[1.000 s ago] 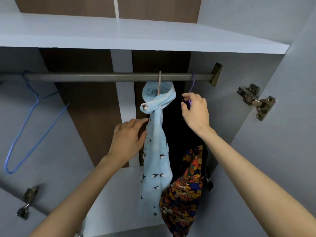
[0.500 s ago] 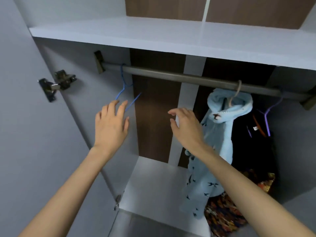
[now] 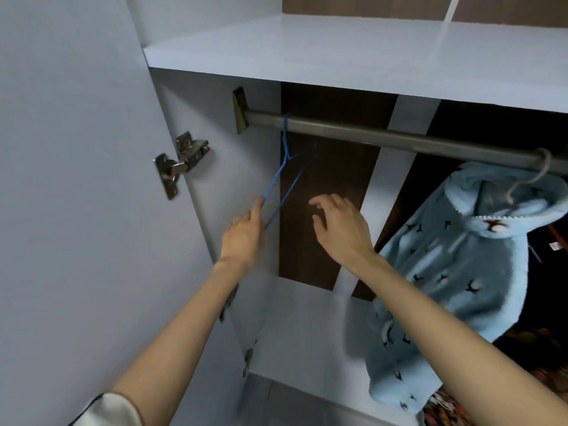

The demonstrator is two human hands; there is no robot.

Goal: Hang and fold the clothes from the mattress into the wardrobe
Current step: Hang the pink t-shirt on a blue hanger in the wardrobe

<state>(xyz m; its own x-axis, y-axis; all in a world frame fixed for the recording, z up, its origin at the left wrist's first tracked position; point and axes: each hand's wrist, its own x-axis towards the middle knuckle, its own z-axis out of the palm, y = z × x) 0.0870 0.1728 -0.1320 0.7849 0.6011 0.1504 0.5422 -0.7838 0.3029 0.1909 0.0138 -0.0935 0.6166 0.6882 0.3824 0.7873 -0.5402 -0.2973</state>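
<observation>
Empty blue hanger [image 3: 281, 186] hooked on rail [image 3: 399, 139], left end of wardrobe [image 3: 227, 179]. My left grip [image 3: 242, 238]: fingers straight, forefinger touching hanger's wire, not closed round it. Right grip [image 3: 338, 226] just beside, loosely spread, holding nothing. Step, I judge: fetching hanger for next garment. Next: close fingers on wire, lift hook clear of rail. Light-blue fleece [image 3: 461, 272] hangs on rail at right, patterned garment [image 3: 442, 407] below. White tag [image 3: 554, 246] far right unreadable; no other writing.

You have one view only, worn on your head: it looks forward and slightly down into the left end of the open wardrobe [image 3: 239, 167]. It sits close to the rail [image 3: 368, 133] and shelf [image 3: 307, 56], with your left hand [image 3: 242, 238] and right hand [image 3: 341, 229] reaching in from the bottom edge.
</observation>
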